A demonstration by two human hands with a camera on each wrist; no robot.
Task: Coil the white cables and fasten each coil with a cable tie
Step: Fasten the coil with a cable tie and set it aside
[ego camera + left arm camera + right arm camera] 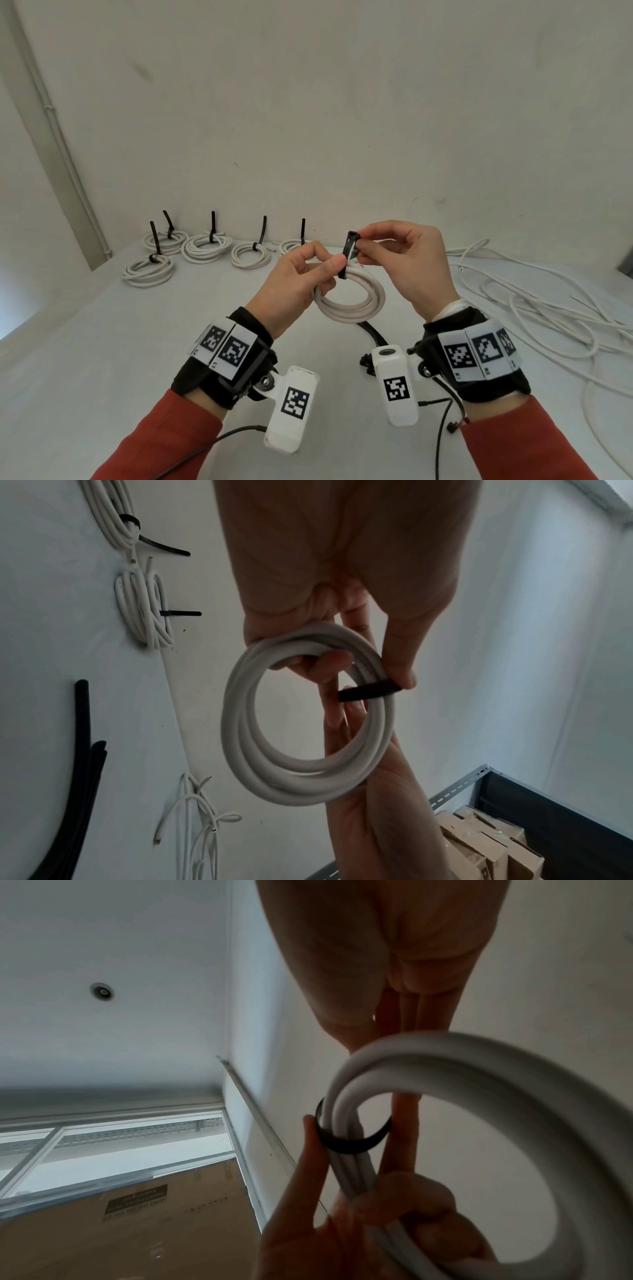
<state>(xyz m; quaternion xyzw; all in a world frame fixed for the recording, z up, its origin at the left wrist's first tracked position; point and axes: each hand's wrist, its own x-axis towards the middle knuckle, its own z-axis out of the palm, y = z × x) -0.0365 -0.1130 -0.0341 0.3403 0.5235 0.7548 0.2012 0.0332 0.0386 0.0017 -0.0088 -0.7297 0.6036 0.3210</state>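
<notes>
Above the worktop (102,342), the left hand (291,284) grips the white cable coil (349,298) at its 12 o'clock, holding the turns bunched so the black cable tie (350,251) wraps them; the right hand (407,263) pinches the tie's end, probably to thread it. Tied coils (205,246) lie at 11 o'clock.

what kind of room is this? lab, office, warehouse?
Most likely a storeroom or workshop corner, not an office. Clues: a plain white table against a bare wall, a metal rack holding cardboard boxes, and tied cable coils lined up beside loose white cable.
</notes>
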